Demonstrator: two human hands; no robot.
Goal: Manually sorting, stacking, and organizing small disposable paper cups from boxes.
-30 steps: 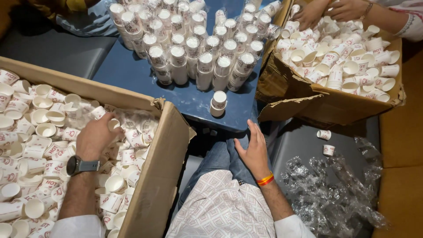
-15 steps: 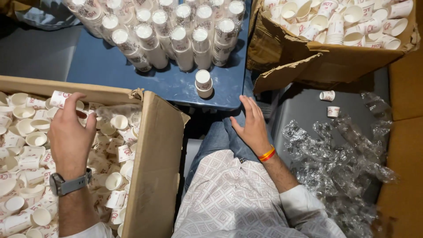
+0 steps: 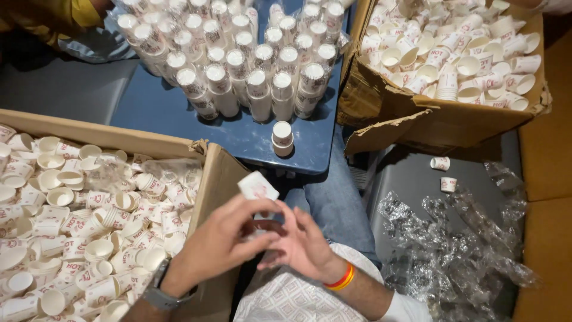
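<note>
My left hand [image 3: 217, 241], with a dark watch on the wrist, is closed on a small white paper cup with red print [image 3: 257, 186], held tilted above my lap. My right hand [image 3: 305, 245], wearing an orange and red wristband, sits right beside it with fingers spread, its fingertips touching the left hand's fingers just under the cup. Both hands hover over the right edge of the cardboard box [image 3: 217, 179] full of loose cups at my left.
A blue table [image 3: 161, 113] carries several tall cup stacks [image 3: 238, 65] and one short stack [image 3: 282, 138] near its front edge. A torn cardboard box [image 3: 411, 122] of loose cups stands at the right. Two stray cups [image 3: 441, 163] and crumpled clear plastic wrap [image 3: 453, 250] lie below it.
My left hand has come out of the left box with a cup and moved right to my lap. My right hand has lifted off my knee to meet it.
</note>
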